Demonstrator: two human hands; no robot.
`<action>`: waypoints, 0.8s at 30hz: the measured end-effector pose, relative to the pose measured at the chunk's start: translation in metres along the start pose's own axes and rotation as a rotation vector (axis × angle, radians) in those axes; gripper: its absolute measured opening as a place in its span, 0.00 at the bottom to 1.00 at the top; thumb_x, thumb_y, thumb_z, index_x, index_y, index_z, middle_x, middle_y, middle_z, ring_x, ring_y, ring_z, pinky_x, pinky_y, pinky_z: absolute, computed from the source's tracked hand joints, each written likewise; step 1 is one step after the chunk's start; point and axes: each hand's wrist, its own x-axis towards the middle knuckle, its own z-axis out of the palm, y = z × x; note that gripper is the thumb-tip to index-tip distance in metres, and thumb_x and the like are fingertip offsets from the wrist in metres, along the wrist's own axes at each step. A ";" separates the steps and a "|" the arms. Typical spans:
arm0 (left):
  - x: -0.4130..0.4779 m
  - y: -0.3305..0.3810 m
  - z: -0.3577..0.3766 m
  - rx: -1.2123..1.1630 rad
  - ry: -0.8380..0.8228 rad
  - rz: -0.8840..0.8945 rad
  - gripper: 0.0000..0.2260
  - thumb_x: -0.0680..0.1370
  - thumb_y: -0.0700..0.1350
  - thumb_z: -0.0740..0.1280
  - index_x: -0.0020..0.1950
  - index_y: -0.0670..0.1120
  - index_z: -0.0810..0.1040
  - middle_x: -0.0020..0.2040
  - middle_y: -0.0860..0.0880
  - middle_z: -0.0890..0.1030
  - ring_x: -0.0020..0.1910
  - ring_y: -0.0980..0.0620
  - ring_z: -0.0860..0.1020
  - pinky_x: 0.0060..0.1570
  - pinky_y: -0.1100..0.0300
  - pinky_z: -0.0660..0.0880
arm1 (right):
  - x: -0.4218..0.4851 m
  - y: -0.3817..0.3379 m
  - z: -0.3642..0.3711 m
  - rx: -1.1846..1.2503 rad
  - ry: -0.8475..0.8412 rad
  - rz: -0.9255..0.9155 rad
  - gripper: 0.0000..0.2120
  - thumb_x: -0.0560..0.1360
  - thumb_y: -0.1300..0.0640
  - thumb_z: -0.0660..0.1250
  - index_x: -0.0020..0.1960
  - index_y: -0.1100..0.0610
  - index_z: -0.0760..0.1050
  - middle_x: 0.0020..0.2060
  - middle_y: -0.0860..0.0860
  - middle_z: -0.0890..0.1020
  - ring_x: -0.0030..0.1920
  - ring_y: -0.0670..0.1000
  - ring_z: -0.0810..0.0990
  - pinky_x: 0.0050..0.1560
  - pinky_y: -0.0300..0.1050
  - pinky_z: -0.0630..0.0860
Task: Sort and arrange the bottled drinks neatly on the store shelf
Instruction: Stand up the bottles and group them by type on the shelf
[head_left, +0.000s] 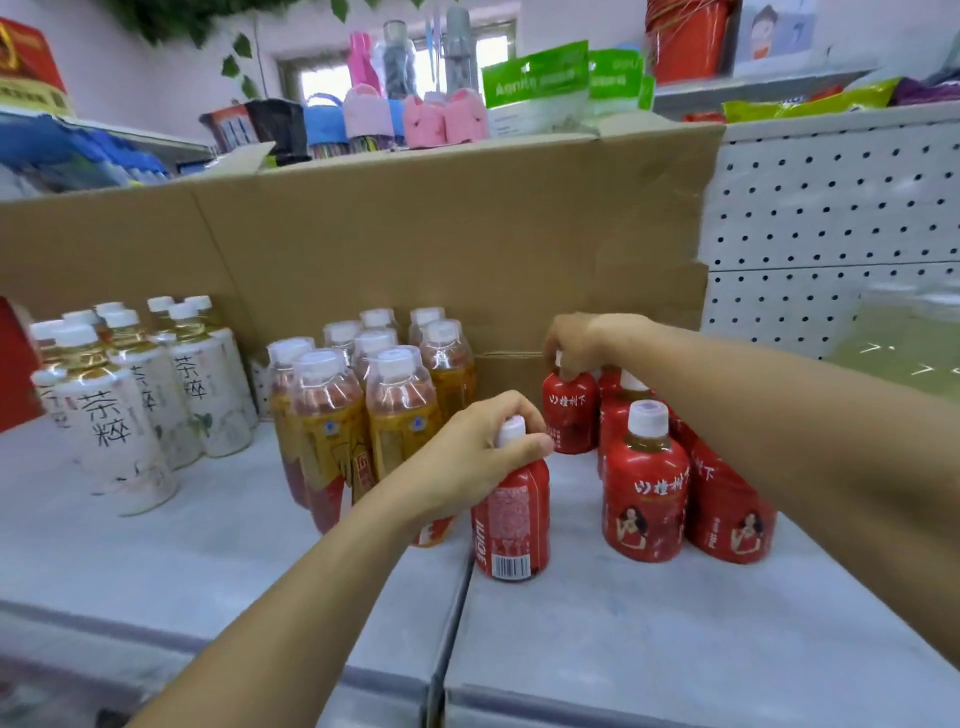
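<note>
On the grey shelf (208, 545) stand three groups of bottles: white-labelled tea bottles (119, 410) at the left, orange-labelled bottles (363, 405) in the middle, red-labelled bottles (644, 488) at the right. My left hand (467, 457) grips the neck and white cap of a red bottle (511, 525) that stands near the shelf seam, barcode facing me. My right hand (576, 345) reaches further back and grips the top of another red bottle (571, 410) close to the cardboard.
A tall cardboard sheet (441, 234) backs the shelf. White pegboard (831, 208) is at the right, with a blurred green pack (904, 338) in front of it. Cups, pouches and packets sit on the higher shelf (753, 91). A red box (15, 364) is at the far left.
</note>
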 end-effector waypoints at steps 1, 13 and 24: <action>-0.001 -0.002 0.000 -0.011 0.000 0.000 0.06 0.80 0.53 0.67 0.54 0.54 0.74 0.51 0.53 0.79 0.51 0.53 0.80 0.51 0.53 0.82 | 0.000 -0.004 0.002 -0.038 0.031 -0.023 0.15 0.72 0.62 0.71 0.59 0.59 0.80 0.48 0.54 0.83 0.45 0.55 0.82 0.43 0.46 0.80; -0.019 -0.026 0.010 -0.327 0.073 0.018 0.07 0.81 0.49 0.65 0.58 0.57 0.73 0.54 0.54 0.80 0.54 0.57 0.79 0.50 0.63 0.77 | -0.110 -0.013 -0.056 0.215 0.416 -0.099 0.11 0.78 0.47 0.67 0.51 0.55 0.77 0.46 0.50 0.79 0.44 0.49 0.78 0.43 0.46 0.74; -0.035 0.001 0.043 -0.332 0.052 0.133 0.05 0.79 0.50 0.68 0.54 0.57 0.77 0.48 0.61 0.82 0.50 0.63 0.80 0.47 0.66 0.77 | -0.260 0.010 -0.011 0.382 0.487 0.081 0.19 0.76 0.41 0.65 0.37 0.55 0.73 0.28 0.48 0.76 0.26 0.44 0.72 0.27 0.39 0.65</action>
